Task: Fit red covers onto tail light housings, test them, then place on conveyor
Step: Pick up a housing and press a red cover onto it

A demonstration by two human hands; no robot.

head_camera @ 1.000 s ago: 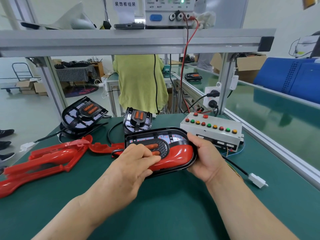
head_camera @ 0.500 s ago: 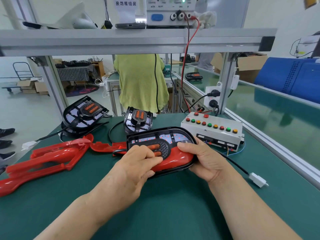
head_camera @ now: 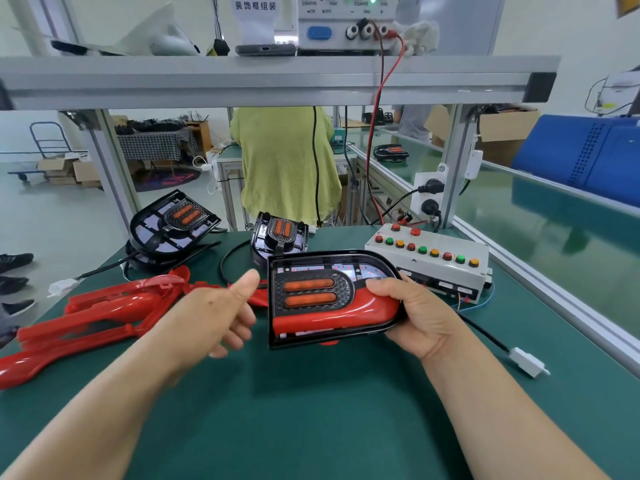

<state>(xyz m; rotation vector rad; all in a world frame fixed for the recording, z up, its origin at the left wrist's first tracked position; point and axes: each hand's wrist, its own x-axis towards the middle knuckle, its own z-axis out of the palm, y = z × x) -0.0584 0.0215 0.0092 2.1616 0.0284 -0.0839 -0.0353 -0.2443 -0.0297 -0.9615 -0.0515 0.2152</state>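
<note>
A black tail light housing [head_camera: 313, 295] sat in front of the button box [head_camera: 429, 259], just on the near side of it, over the green table [head_camera: 311, 410]. Its long axis ran left to right, with the rounded end pointing right and the squared end pointing left. Its face was tilted up toward the camera. A red cover [head_camera: 346, 315] lay along its lower half.

The right hand [head_camera: 420, 318] gripped the rounded end, thumb curled over the front rim; its fingers were hidden behind the housing. The left hand [head_camera: 216, 318], farther left of the box, held nothing: thumb out, fingers loosely curled, just beside the squared end and not touching it.

Whether the housing's lower edge met the table could not be told. A black cable emerged from behind the right wrist and ended in a white plug [head_camera: 528, 362].
</note>
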